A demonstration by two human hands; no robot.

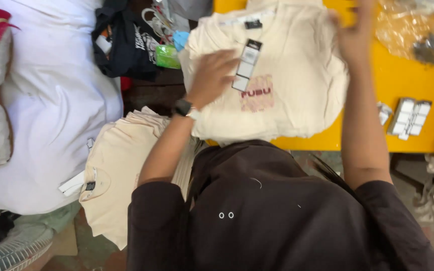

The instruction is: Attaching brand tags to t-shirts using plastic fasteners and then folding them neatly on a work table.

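Soft cream cotton shirt (277, 85), folded, hangtag attached, lies on yellow counter (408, 80). Left hand (212, 78) flat on its fabric, fingers spread. Right hand (355, 30) blurred at shirt's far corner; grip unclear.

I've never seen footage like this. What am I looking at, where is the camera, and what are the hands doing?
There is no machine here: a person wears a camera on the head, looking down at their own arms. The left hand, with a wristwatch, presses flat on a folded cream T-shirt with a hanging tag, which lies on a yellow table. The right hand touches the shirt's far edge. A stack of cream shirts lies lower left.
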